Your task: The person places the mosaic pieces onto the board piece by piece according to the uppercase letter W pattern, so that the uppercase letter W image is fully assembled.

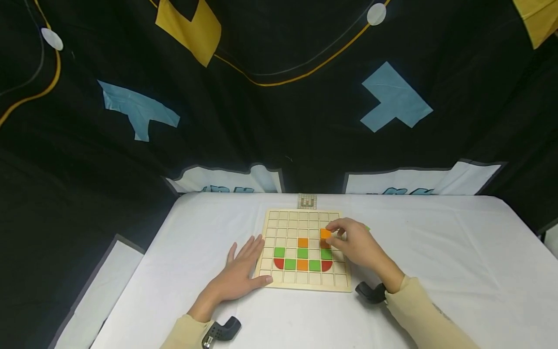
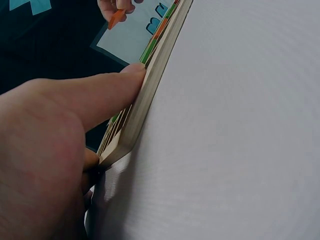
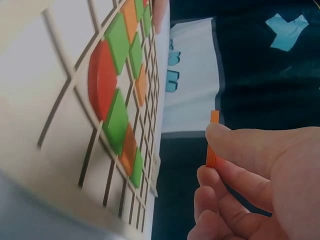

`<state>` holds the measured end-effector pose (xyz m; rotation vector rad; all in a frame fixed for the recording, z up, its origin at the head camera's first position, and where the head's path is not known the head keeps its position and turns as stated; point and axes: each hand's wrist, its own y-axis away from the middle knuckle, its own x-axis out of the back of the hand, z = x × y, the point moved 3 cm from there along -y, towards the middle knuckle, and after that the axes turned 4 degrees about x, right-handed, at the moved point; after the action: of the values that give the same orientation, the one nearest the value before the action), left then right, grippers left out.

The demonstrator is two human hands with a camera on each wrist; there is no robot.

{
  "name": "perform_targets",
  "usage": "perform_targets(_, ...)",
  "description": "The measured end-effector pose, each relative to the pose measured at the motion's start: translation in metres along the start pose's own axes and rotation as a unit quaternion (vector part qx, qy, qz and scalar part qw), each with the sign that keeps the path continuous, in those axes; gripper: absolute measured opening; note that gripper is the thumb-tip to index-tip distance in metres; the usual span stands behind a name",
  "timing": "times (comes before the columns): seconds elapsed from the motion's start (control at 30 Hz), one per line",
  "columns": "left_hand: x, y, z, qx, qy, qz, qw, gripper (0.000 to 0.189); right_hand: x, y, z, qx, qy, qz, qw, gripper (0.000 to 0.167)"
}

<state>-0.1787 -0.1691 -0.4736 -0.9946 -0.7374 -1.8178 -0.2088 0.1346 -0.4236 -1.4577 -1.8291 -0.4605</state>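
Note:
A square wooden grid board (image 1: 287,279) lies on the table, with orange, green and red tiles in its cells. Between thumb and fingers, my right hand (image 1: 359,245) pinches an orange square tile (image 3: 212,150), raised over the board's right side. Below it in that column are another orange tile (image 3: 128,150), a green tile (image 1: 326,254) and a red rounded tile (image 1: 326,265). My left hand (image 1: 237,274) rests at the board's left edge, fingers stretched out, its thumb (image 2: 112,92) on the front-left rim.
White cloth (image 1: 436,252) covers the table. A small patterned square (image 1: 307,201) lies just behind the board. A bit of green (image 1: 367,228) peeks out past my right hand. A dark curtain (image 1: 283,135) hangs behind the table.

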Motion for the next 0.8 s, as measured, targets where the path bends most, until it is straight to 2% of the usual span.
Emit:
perform_targets(0.4, -0.001, 0.0, -0.002, -0.002, -0.01, -0.001, 1.0, 0.098, -0.021, -0.014, -0.015, 0.017, -0.02, -0.008, 0.9996, 0.023)
perform_targets(0.8, -0.002, -0.001, -0.002, -0.001, -0.006, 0.004, 1.0, 0.097, -0.043, -0.026, -0.026, 0.012, -0.045, -0.008, 0.9989, 0.022)
